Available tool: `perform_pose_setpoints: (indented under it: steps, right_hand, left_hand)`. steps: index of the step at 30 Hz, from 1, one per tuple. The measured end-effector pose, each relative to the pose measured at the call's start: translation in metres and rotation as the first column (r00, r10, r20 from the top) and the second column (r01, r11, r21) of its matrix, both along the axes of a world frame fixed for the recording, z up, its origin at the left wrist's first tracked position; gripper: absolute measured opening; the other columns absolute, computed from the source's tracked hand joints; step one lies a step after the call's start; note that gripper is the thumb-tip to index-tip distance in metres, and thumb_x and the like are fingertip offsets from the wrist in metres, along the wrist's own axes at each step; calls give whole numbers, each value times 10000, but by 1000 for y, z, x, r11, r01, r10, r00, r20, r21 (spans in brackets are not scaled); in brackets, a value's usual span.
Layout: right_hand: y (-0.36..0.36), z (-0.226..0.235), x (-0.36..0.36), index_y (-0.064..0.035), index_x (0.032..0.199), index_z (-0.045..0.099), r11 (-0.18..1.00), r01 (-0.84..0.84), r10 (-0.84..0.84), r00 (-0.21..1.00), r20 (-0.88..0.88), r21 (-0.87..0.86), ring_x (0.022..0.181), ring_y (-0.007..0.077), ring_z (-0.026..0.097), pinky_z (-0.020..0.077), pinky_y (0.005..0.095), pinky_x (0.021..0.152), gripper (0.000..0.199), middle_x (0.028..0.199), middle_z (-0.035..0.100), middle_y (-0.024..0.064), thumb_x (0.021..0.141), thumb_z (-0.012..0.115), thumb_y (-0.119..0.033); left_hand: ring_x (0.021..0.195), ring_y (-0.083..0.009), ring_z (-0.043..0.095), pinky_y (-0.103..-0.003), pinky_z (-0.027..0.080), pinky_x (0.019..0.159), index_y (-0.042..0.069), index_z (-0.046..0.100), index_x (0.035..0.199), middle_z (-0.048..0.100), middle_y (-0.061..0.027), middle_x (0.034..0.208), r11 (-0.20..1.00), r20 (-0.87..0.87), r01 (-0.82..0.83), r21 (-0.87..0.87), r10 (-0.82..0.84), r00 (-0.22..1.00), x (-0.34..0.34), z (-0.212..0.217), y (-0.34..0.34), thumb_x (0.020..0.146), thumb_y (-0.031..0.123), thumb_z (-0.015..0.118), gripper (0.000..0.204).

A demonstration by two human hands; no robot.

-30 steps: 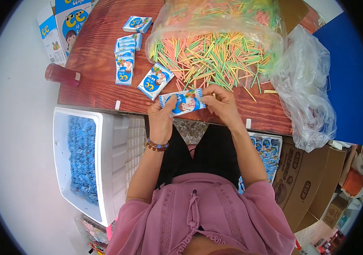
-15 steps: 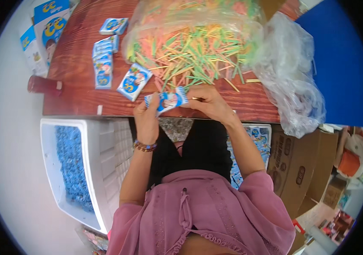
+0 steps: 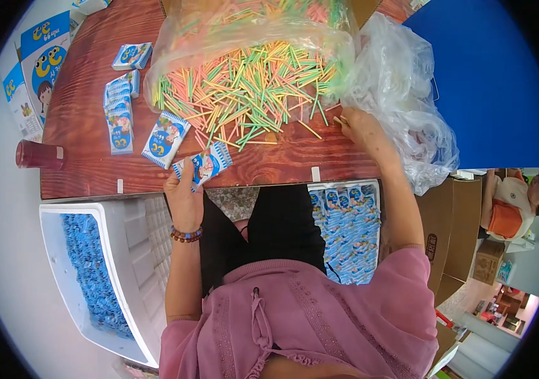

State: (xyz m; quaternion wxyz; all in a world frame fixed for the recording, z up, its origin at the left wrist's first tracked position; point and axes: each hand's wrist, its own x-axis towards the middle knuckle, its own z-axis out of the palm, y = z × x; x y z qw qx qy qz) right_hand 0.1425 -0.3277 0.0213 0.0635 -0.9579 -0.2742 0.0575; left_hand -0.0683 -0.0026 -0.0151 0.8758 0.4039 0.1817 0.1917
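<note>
My left hand [image 3: 184,197] pinches a small blue-and-white packet [image 3: 211,165] by its lower left end, just over the table's front edge. My right hand [image 3: 369,136] reaches to the right of a heap of thin pink, green and yellow sticks [image 3: 244,88]. Its thumb and fingertips close on pale yellow sticks [image 3: 338,119] lying at the table; how many is hidden. Beside my left hand lies a larger blue-and-white packet [image 3: 165,140]. An overlapping row of small packets [image 3: 119,120] lies farther left, with another packet [image 3: 132,56] behind it.
The sticks spill from a clear plastic bag [image 3: 250,31] on the wooden table [image 3: 80,114]. Crumpled clear plastic [image 3: 402,95] lies at right. A foam box [image 3: 102,252] and a packet-filled tray [image 3: 348,234] stand below the edge. A dark red cup [image 3: 39,155] is at left; a person [image 3: 513,202] is far right.
My right hand has left the packet and moved right to the loose yellow sticks. My left hand keeps the packet. The whole view has shifted, moving the table things leftward.
</note>
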Motion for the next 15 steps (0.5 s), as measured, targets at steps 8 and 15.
perform_pose_setpoints:
  steps: [8,15]
  right_hand:
    - [55,20,27,-9,897,582,946,-158,188,979,-82,283,822,391,606,476,464,694,120,818,613,208,812,581,-94]
    - [72,-2,96,-64,1015,578,972,-224,205,959,198,78,881,340,610,475,415,763,295,980,617,152,750,653,-171]
  left_hand:
    - [857,-131,652,-299,529,781,-7,655,966,679,-70,953,999,4,-32,-31,32,999,-1,9,-4,950,128,560,165]
    - [850,-120,647,-299,530,777,8,649,945,674,-58,962,998,-10,-31,-48,30,999,1,5,-2,952,111,549,143]
